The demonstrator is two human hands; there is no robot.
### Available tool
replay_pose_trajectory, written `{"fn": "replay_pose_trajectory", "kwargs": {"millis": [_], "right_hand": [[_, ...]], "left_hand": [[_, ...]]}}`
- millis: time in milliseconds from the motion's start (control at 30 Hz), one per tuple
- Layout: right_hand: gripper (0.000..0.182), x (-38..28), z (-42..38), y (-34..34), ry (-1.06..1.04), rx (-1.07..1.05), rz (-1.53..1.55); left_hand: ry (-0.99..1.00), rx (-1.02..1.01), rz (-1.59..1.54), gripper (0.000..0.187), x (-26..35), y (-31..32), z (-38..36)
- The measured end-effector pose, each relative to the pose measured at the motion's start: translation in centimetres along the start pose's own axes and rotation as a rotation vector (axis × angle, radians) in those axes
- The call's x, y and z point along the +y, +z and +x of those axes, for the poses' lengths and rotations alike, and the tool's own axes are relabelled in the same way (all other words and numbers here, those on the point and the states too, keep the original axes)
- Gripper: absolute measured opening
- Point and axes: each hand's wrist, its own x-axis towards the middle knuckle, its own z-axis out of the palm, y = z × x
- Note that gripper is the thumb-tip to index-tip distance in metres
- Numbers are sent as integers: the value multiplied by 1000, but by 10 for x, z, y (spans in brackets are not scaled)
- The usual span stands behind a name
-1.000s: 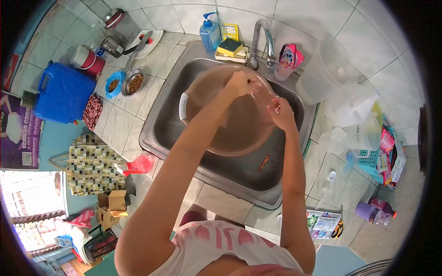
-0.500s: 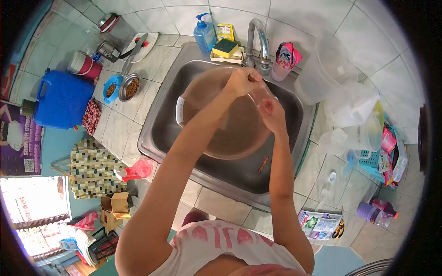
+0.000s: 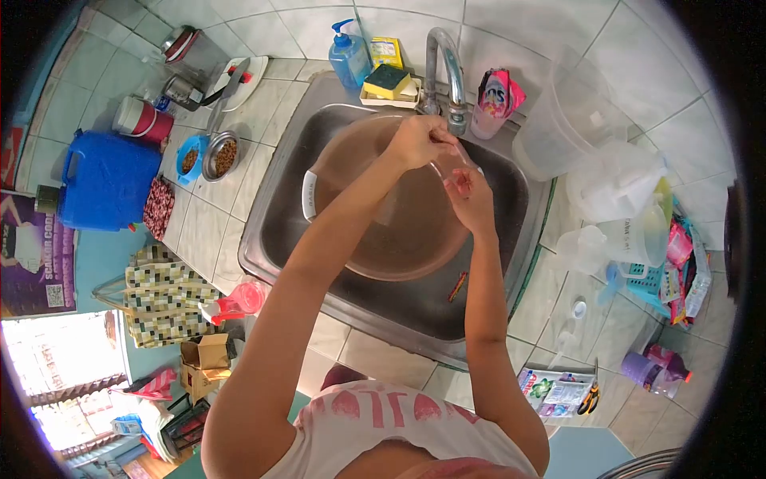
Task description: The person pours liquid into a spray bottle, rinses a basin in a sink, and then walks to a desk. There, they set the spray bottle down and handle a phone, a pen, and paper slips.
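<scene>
My left hand (image 3: 423, 144) is over the far side of a large round basin (image 3: 359, 262), near the faucet (image 3: 448, 72). Its fingers are closed in a pinch on a see-through, shiny piece that looks like thin plastic (image 3: 456, 162). Nearer to me, my right hand (image 3: 472, 198) has its fingers curled at the lower end of that piece. The piece's exact kind cannot be made out. Cloudy brownish water (image 3: 407, 227) fills the basin, which sits in a steel sink (image 3: 383, 302). A small red-orange wrapper (image 3: 458, 286) lies on the sink floor.
Behind the sink stand a blue pump bottle (image 3: 349, 57), a sponge (image 3: 388, 81) on a soap dish and a pink packet (image 3: 500, 94) in a cup. Clear plastic containers (image 3: 558, 128) crowd the right. Pet-food bowls (image 3: 220, 155) and a red spray bottle (image 3: 239, 300) are at left.
The camera view has shifted slightly. Both hands keep nearly the same place and pose over the basin, with small finger movements at the see-through piece.
</scene>
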Motion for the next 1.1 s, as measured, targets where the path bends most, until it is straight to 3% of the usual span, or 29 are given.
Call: {"fn": "replay_pose_trajectory", "kwargs": {"millis": [67,167,233,267,333,367,433,567,633,667,733,767,833,867,933,967,1100], "right_hand": [[25,0,-2,-2,12,-6,-16],[25,0,-4,-6,6,3,-31],[25,-4,-6,-9,22,12,-11],[25,-4,-6,-11,27,12,-12],[24,0,-7,-15,-19,24,-25],[24,-1,-8,-16,-15,21,-25],[23,-2,-10,-20,-14,54,-12],[25,1,-16,-25,6,52,-24],[26,2,-19,-27,16,58,-73],[26,3,-20,-26,19,55,-72],[27,7,-23,-25,34,58,-50],[27,7,-25,-24,35,58,-50],[28,6,-31,-24,100,78,-43],[28,7,-34,-26,102,83,-46],[26,10,-40,-28,68,77,-44],[26,9,-43,-29,69,79,-48],[24,7,-56,-31,88,96,20]], "left_hand": [[-8,-10,-61,16,-2,2,0],[-172,7,-226,17,-7,6,3],[83,65,-252,19,-2,7,3],[80,62,-254,19,4,5,2],[-207,-12,-69,19,17,0,0],[-211,-12,-71,19,4,3,2],[-45,-7,-79,21,-15,7,8],[-9,39,-330,20,-9,10,4],[-235,-86,-255,15,-7,6,2],[-239,-86,-255,15,-12,6,1],[-46,-109,-299,30,-24,8,-1],[-47,-110,-299,30,-29,7,-3],[-70,202,13,50,-41,6,-5],[-67,198,9,50,-49,8,-3],[-265,643,325,60,-56,7,6],[-365,515,197,63,-55,3,9],[-433,363,63,62,-35,10,21]]}}
